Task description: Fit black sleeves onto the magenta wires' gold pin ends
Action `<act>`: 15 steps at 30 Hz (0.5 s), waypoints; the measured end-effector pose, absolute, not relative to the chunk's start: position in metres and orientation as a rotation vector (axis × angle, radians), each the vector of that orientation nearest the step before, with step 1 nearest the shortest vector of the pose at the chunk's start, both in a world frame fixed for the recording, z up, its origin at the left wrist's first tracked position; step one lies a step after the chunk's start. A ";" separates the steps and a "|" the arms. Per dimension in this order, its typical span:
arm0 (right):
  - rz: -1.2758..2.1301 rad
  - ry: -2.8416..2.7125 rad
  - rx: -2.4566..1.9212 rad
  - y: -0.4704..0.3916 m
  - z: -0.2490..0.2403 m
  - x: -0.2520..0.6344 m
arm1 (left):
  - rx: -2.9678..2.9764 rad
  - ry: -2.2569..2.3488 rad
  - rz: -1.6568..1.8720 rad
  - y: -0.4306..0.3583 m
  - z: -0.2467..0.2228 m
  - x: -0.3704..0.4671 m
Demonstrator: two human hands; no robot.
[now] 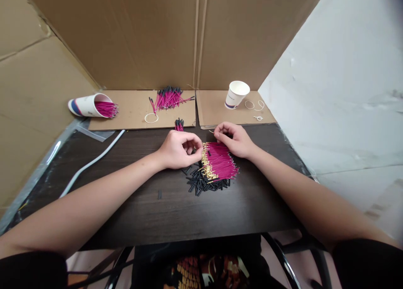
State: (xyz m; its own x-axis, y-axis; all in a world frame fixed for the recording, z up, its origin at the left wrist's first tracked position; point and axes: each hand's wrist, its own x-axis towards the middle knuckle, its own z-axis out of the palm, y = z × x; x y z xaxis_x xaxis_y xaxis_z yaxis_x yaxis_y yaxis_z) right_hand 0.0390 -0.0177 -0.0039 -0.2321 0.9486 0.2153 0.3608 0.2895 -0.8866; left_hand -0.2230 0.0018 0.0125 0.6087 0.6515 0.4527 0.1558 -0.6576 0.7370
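Note:
Magenta wires (220, 161) with gold tips lie side by side in a pile on the dark table. Short black sleeves (201, 183) are heaped along the pile's near and left edges. My right hand (234, 139), above the far right of the pile, pinches a wire whose gold tip (211, 131) points left out of the fingers. At the pile's left edge, my left hand (182, 148) is closed with thumb and forefinger together; what it holds, if anything, is too small to make out. Just beyond it lie several wires with black sleeves (179, 124).
On the cardboard at the back lies a bundle of magenta wires with black ends (170, 98), near a rubber band (151, 118). A paper cup (83, 105) full of wires lies tipped at left; another cup (236, 95) stands at right. A pale cable (91, 163) crosses the table's left side.

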 end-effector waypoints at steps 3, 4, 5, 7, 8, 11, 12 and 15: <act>0.918 -1.737 -1.165 -0.019 -0.005 0.037 | 2.091 0.700 0.958 0.003 0.008 -0.221; 0.918 -1.734 -1.159 -0.019 -0.005 0.036 | 2.073 0.715 0.962 0.004 0.006 -0.221; 0.922 -1.730 -1.155 -0.019 -0.006 0.036 | 2.062 0.731 0.973 0.005 0.004 -0.220; 0.934 -1.716 -1.145 -0.020 -0.006 0.034 | 2.059 0.771 1.003 0.008 0.001 -0.220; 0.936 -1.711 -1.141 -0.021 -0.006 0.034 | 2.066 0.794 1.016 0.009 -0.001 -0.220; 0.926 -1.710 -1.126 -0.022 -0.006 0.032 | 2.094 0.846 1.035 0.011 -0.004 -0.219; 0.920 -1.716 -1.118 -0.023 -0.005 0.032 | 2.101 0.855 1.038 0.012 -0.005 -0.219; 0.910 -1.735 -1.095 -0.024 -0.004 0.032 | 2.104 0.870 1.050 0.012 -0.006 -0.219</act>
